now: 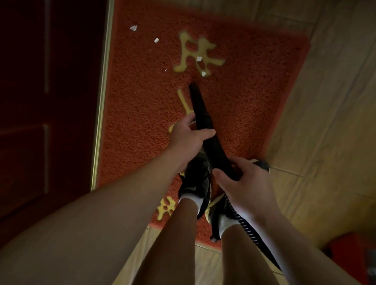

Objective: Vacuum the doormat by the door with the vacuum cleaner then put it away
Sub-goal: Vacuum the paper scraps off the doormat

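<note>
By the door [31,96], paper bits [133,28] are lying on the red doormat [248,102], away from the hose tip [193,87], so you could be missing them. Your left hand [190,135] and right hand [246,186] are both gripping the black hose [201,110], which is trailing past your right leg and could be tripping you.

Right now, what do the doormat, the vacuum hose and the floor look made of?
Doormat: red looped plastic coil, probably PVC, matte; coarse tangled pile. Vacuum hose: black flexible plastic, slight sheen; ribbed corrugations. Floor: wood-grain tile or laminate, semi-gloss; printed grain and straight seams, cannot tell which.
</note>
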A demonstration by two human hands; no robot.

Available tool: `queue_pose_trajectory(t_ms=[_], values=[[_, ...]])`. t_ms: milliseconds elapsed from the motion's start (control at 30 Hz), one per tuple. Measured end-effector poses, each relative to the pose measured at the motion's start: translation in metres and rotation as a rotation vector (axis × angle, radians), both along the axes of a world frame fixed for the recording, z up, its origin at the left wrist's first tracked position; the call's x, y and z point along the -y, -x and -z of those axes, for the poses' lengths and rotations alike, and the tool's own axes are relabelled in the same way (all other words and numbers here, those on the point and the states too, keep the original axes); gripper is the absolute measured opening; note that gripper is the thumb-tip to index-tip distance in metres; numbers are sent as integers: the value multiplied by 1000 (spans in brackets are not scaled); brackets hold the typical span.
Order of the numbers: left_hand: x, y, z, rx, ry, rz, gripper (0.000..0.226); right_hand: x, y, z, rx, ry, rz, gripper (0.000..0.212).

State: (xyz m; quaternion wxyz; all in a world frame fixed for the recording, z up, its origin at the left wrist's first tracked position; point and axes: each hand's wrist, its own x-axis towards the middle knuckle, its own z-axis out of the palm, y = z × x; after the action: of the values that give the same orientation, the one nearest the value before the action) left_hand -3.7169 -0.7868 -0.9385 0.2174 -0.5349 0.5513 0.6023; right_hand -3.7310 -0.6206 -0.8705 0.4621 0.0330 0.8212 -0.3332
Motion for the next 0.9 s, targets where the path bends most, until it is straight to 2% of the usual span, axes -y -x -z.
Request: queue_pose_trajectory(t_ms=[400, 533, 733, 900], values=[[-2, 21, 3, -16, -7, 62, 71, 1, 6, -1, -2, 3, 116, 21], [0, 22, 5, -11, -22, 75, 70, 2, 9, -2, -4, 6, 118, 21], [3, 27, 4, 4, -26, 68, 83, 4, 14, -5, 1, 15, 103, 24], [5, 28, 4, 4, -27, 55, 91, 6, 18, -6, -10, 4, 85, 17]])
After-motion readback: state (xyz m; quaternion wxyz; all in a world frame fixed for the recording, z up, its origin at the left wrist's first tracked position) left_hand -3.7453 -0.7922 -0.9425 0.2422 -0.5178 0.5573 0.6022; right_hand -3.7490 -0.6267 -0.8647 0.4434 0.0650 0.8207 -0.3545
